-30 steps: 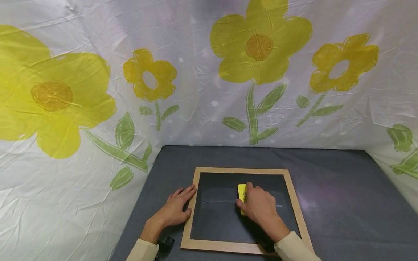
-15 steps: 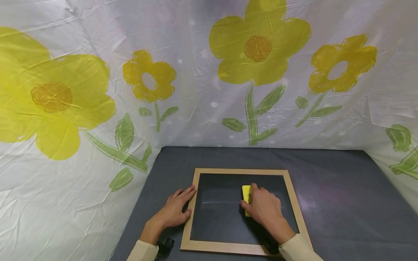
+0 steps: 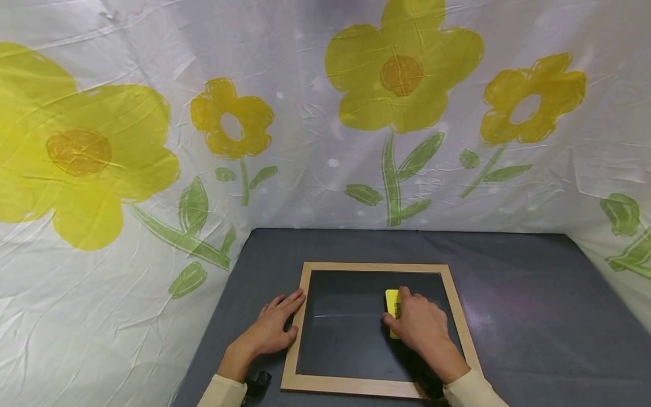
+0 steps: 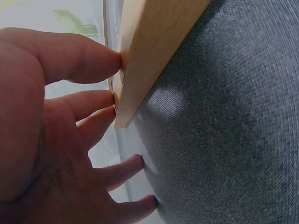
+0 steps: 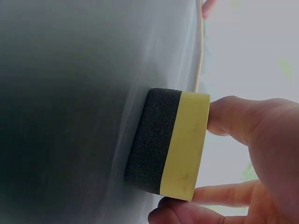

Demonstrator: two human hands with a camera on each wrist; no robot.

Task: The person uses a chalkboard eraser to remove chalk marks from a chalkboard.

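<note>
My right hand [image 3: 423, 323] grips a yellow chalkboard eraser [image 3: 393, 305] on the right half of a dark chalkboard [image 3: 341, 347]. In the right wrist view the eraser's dark foam side [image 5: 154, 140] faces the board, with my thumb at one end and fingers at the other. A faint chalk line [image 3: 335, 316] runs across the board to the left of the eraser. My left hand [image 3: 269, 328] rests at the board's left edge with fingers extended. Its thumb and two fingertips touch the wooden frame [image 4: 147, 51] in the left wrist view; the other fingertips meet the grey cloth.
Under the board lies a dark grey cloth-covered table [image 3: 534, 328]. A white curtain [image 3: 305, 169] with yellow flowers hangs behind it and along the sides. A small black object [image 3: 259, 384] is beside my left wrist.
My right hand has slid the eraser to the right along the chalk line, and the chalk stretch that showed right of the hand no longer shows. The left hand has stayed in place.
</note>
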